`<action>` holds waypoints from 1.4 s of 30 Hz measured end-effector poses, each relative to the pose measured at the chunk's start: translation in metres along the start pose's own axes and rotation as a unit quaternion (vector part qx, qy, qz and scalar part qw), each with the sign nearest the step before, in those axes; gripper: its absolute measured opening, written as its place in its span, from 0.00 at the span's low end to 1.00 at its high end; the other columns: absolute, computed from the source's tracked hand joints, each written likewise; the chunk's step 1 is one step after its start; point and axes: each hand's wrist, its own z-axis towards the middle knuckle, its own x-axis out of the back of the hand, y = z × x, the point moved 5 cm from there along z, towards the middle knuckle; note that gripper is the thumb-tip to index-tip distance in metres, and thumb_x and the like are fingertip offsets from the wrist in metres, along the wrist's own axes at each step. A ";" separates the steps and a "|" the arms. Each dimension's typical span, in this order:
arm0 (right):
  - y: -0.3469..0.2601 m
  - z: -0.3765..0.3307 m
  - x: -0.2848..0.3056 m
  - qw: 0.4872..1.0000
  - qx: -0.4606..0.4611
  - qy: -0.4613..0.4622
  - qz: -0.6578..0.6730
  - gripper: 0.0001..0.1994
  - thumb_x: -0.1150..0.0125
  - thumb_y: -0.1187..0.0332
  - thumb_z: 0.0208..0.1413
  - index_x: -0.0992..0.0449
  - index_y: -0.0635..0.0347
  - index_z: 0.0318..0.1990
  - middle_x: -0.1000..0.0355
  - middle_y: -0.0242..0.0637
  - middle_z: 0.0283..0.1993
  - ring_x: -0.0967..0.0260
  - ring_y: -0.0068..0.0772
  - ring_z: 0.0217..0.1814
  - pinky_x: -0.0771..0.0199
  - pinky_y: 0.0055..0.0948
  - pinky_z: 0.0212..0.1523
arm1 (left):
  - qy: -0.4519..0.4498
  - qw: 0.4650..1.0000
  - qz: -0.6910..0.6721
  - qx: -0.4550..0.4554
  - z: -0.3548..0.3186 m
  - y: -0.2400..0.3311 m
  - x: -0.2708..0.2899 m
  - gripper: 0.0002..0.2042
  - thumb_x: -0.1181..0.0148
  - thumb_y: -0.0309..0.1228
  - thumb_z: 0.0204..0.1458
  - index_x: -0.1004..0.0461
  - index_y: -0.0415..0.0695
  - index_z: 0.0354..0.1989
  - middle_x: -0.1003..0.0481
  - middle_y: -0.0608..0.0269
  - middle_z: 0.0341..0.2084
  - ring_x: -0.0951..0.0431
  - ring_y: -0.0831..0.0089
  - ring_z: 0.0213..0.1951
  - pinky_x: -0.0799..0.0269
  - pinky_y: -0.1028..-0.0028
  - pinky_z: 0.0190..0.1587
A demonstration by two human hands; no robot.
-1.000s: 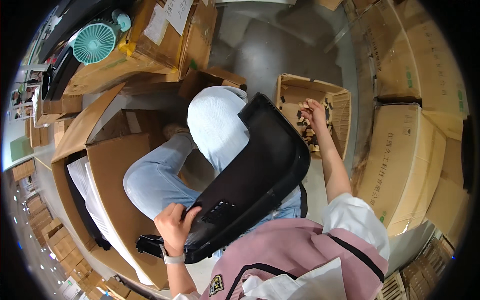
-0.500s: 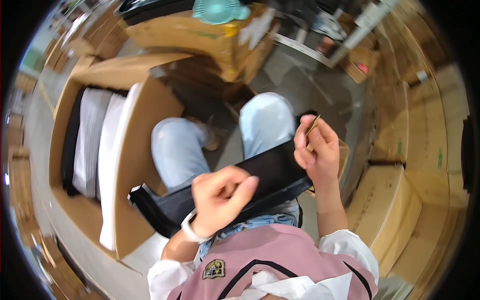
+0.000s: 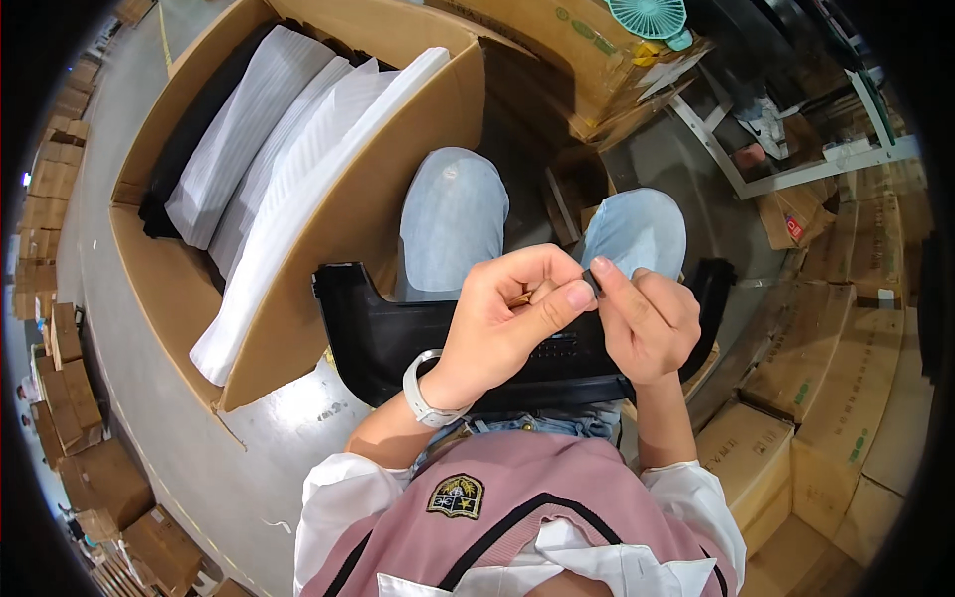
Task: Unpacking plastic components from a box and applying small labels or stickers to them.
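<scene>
A long black plastic panel (image 3: 403,343) with curved, raised ends lies across my lap. Over its middle my left hand (image 3: 512,318), with a pale band at the wrist, is closed in a pinch. My right hand (image 3: 647,323) meets it at the fingertips, thumb and finger pressed together. Between the two hands shows a small dark piece (image 3: 590,283), too little to name. A glint of gold-coloured metal (image 3: 521,298) peeks out among my left fingers; most of it is hidden. Neither hand grips the panel.
On my left stands an open cardboard box (image 3: 348,239) holding several parts wrapped in white foam sheet (image 3: 298,149). Stacked closed cartons (image 3: 741,453) line my right side. A turquoise fan (image 3: 649,14) rests on a carton ahead, near a white metal frame (image 3: 796,177).
My hands have come together over the panel; before, they were apart, with a thin gold-coloured piece in my right fingers. The panel now lies more level, and the view has shifted.
</scene>
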 end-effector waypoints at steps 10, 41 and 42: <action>0.002 -0.007 -0.007 0.998 -0.040 0.003 0.051 0.22 0.35 0.83 0.34 0.20 0.62 0.44 0.47 0.28 0.15 0.48 0.23 0.13 0.49 0.23 0.14 | -0.008 1.000 0.023 -0.002 0.004 -0.008 0.003 0.05 0.42 0.26 0.54 0.28 0.38 0.29 0.39 0.79 0.16 0.45 0.90 0.21 0.49 0.85 0.24; 0.004 -0.125 0.018 0.918 -0.344 -0.186 0.070 0.07 0.32 0.81 0.40 0.25 0.67 0.28 0.25 0.42 0.29 0.26 0.35 0.26 0.26 0.23 0.25 | 0.230 0.953 0.195 0.023 -0.037 -0.016 0.089 0.05 0.51 0.19 0.47 0.35 0.39 0.21 0.40 0.70 0.26 0.48 0.86 0.21 0.55 0.83 0.21; 0.003 -0.128 0.016 0.925 -0.326 -0.187 0.059 0.07 0.32 0.80 0.40 0.25 0.66 0.28 0.25 0.42 0.29 0.26 0.36 0.26 0.26 0.24 0.24 | 0.228 0.954 0.194 0.027 -0.038 -0.019 0.089 0.05 0.51 0.19 0.47 0.35 0.39 0.21 0.40 0.70 0.26 0.48 0.86 0.21 0.55 0.83 0.21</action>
